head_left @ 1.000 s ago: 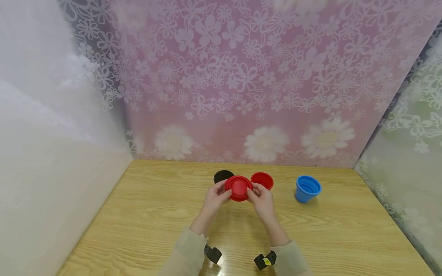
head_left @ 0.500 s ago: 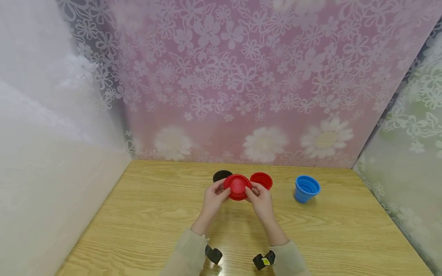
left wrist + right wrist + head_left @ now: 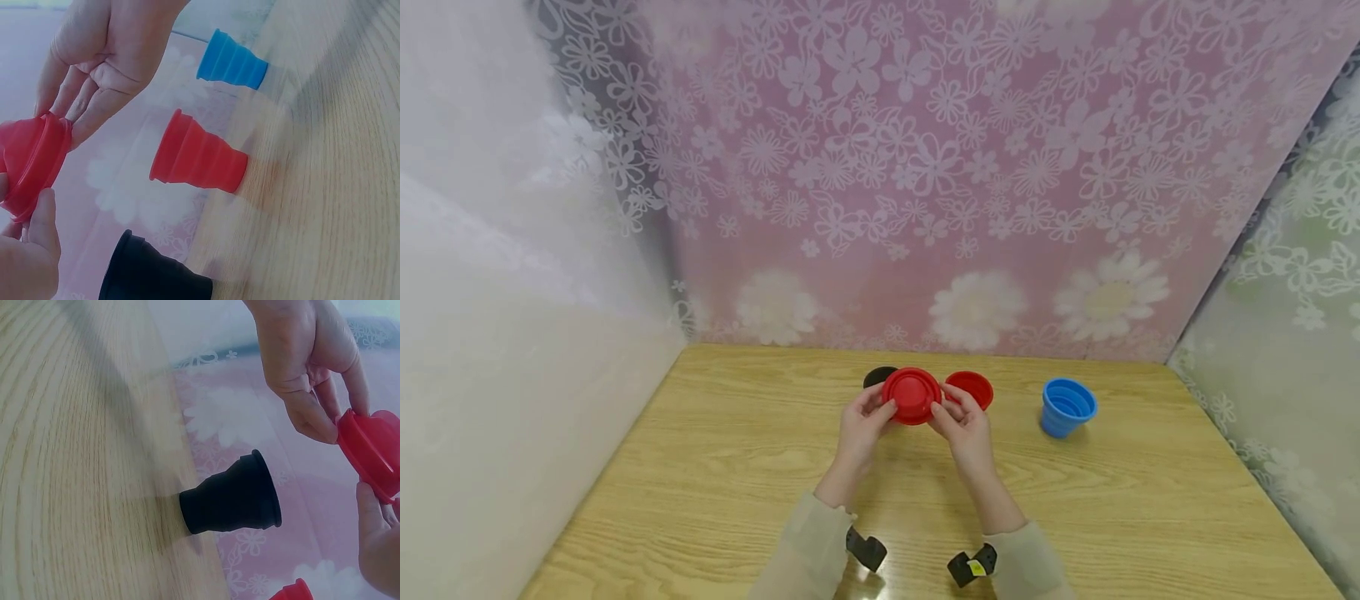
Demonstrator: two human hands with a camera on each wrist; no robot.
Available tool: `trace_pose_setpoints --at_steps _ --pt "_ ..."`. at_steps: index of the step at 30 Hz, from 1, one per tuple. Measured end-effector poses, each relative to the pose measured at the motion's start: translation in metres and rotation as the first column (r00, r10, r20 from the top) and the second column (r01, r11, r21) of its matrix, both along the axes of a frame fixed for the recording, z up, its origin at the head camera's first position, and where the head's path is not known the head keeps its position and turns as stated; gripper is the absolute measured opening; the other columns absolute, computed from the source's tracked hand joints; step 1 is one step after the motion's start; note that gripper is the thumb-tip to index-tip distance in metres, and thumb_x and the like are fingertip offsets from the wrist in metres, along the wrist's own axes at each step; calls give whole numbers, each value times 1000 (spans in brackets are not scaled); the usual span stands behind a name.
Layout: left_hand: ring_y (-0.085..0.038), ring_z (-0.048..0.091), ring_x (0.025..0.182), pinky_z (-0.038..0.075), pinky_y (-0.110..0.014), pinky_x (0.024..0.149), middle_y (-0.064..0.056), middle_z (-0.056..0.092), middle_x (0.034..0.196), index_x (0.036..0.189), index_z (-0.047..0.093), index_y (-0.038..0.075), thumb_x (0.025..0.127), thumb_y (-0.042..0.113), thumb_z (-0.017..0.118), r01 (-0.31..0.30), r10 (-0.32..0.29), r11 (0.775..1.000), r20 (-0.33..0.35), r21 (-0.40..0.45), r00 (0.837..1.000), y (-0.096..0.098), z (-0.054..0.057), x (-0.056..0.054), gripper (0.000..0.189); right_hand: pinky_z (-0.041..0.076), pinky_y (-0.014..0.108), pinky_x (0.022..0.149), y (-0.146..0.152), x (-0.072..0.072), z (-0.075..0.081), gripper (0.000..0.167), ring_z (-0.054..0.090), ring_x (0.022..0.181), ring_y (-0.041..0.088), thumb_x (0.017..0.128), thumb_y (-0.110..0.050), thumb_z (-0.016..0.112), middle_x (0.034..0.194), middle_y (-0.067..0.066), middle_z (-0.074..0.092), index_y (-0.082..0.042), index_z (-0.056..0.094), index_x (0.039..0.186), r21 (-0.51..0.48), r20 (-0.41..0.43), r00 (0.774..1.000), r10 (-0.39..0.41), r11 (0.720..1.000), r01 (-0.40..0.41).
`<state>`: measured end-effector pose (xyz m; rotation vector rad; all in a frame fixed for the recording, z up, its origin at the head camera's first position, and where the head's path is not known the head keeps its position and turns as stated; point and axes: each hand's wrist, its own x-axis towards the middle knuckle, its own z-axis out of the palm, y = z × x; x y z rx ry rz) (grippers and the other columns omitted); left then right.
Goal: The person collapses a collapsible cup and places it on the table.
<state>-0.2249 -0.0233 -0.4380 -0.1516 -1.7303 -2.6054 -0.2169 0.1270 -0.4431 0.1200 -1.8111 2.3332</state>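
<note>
A red collapsible cup (image 3: pixel 912 395), folded down nearly flat, is held up above the table between both hands. On its left rim my left hand (image 3: pixel 856 432) pinches it with thumb and fingers. My right hand (image 3: pixel 967 435) pinches the opposite rim the same way. In the left wrist view the folded red cup (image 3: pixel 34 165) shows its ringed side and thick rim. Behind the hands stand a black collapsible cup (image 3: pixel 877 377), partly hidden, and a second red cup (image 3: pixel 972 390), both unfolded.
Further right on the wooden table (image 3: pixel 715 450), a blue collapsible cup (image 3: pixel 1066 408) stands upright and unfolded. A pink floral curtain (image 3: pixel 865 208) hangs behind the table's far edge. Pale sheets (image 3: pixel 512 333) close in both sides.
Both hands have shifted the folded red cup slightly up and to the left, and its tilt has varied a little. The standing cups have not moved.
</note>
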Motion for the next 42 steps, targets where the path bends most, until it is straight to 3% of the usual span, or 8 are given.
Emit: trace_pose_setpoints --at_steps 4,10,22,29,34,38,42 --pt "-13 57 78 50 -36 73 -7 56 89 116 48 -11 84 -5 54 12 -12 1000 -5 -14 1000 0 7 5 34 50 31 71 0 0 0 35 61 81 15 84 2 56 87 6 61 6 48 118 -16 -17 1000 2 1000 -2" --pt "-15 59 79 49 -41 75 -8 57 93 114 50 -8 85 4 57 47 -47 999 11 -24 999 -2 -4 -5 32 50 30 70 4 0 3 32 62 78 15 86 1 54 88 7 61 8 48 117 -6 -13 1000 12 1000 -12" --pt "-15 58 81 44 -53 77 -7 56 97 121 49 -2 86 14 58 180 -190 972 -56 -152 980 -15 -4 -10 39 51 30 69 18 -2 8 32 62 77 15 87 -3 55 94 7 61 8 51 116 119 -9 996 92 989 -90" --pt "-17 59 79 50 -40 72 -5 58 95 120 49 -6 88 6 53 264 -279 948 -61 -177 958 -21 -3 -11 34 51 31 68 26 -3 8 33 61 74 16 87 -6 56 90 7 60 12 50 114 177 -30 983 183 969 -175" --pt "-16 60 81 48 -46 74 -8 59 100 119 49 -8 89 3 51 287 -309 934 -75 -214 948 -23 3 -8 32 51 31 68 27 -4 5 35 62 76 16 87 -9 56 92 8 61 11 50 115 217 -31 975 221 953 -210" --pt "-17 61 82 49 -44 73 -11 59 102 118 50 -8 88 4 52 282 -304 938 -90 -200 948 -22 3 -6 32 51 30 68 27 -3 5 37 62 77 15 87 -8 55 93 5 61 13 47 117 195 -55 972 227 957 -212" --pt "-17 60 78 51 -39 70 -9 56 97 122 45 -8 88 4 53 276 -287 953 -81 -128 954 -20 -3 -7 38 51 30 69 24 -2 4 39 62 77 15 87 -9 56 92 3 62 9 46 120 140 -30 982 186 974 -181"
